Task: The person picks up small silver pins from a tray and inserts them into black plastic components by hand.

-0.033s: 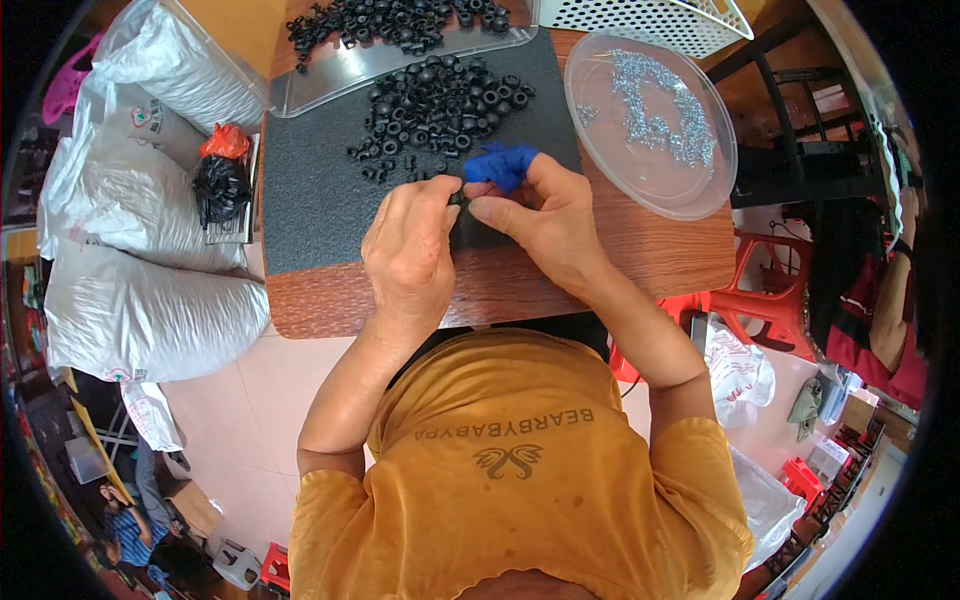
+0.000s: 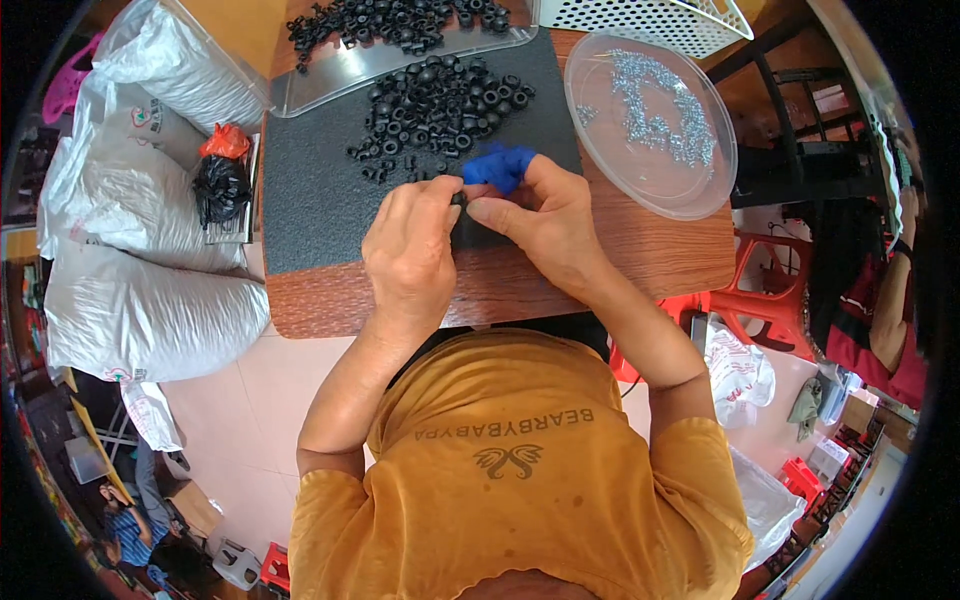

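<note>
My left hand (image 2: 410, 240) is closed in a pinch on a small black part (image 2: 459, 199), mostly covered by the fingertips. Right beside it, my right hand (image 2: 545, 215) has its thumb and forefinger drawn together at the same spot; what lies between them is too small to make out. Blue wrapping (image 2: 498, 168) covers that forefinger. Both hands are over the front part of a dark grey mat (image 2: 310, 190). Just beyond the fingers lies a heap of small round black parts (image 2: 435, 110), some ring-shaped, with a few scattered at its near edge.
A clear round lid (image 2: 650, 190) with tiny silvery pieces (image 2: 690, 125) sits on the wooden table (image 2: 650, 250) at right. Behind the mat is a clear tray (image 2: 330, 90) of more black parts. A white perforated basket (image 2: 640, 25) stands far right, full white sacks (image 2: 150, 310) at left.
</note>
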The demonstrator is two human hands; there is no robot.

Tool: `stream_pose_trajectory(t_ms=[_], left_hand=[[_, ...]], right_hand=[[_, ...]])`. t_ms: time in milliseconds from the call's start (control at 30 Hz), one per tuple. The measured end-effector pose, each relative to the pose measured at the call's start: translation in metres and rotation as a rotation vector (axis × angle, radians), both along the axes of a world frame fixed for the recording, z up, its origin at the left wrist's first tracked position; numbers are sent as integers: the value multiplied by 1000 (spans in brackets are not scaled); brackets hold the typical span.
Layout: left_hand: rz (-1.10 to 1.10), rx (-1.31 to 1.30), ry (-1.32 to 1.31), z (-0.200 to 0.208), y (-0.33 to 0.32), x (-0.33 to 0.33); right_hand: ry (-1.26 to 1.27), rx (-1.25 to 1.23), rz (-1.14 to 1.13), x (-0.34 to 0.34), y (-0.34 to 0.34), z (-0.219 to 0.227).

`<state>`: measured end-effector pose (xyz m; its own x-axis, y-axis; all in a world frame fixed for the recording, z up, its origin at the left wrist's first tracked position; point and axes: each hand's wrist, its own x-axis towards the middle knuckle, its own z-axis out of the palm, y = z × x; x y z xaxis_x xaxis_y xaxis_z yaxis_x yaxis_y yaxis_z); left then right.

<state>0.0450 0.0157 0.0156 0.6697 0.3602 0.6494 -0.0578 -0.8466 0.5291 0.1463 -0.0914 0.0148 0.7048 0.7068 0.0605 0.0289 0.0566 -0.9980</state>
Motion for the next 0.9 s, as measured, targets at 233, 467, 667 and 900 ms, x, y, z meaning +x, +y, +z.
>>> stream_pose_trajectory(t_ms=[233,467,667,900], left_hand=[[-52,-156,73,7,-3,-5],[-13,-201,73,7,-5,-7],[-31,17,24,5,0,-5],[-35,81,38,1,1,-4]], right_hand=[[15,34,-10,-2,-1,-1],[-44,-3,-60,-4,-1,-2],[24,-78,39,-5,-3,3],[-46,-11,-60,-10,6,-6]])
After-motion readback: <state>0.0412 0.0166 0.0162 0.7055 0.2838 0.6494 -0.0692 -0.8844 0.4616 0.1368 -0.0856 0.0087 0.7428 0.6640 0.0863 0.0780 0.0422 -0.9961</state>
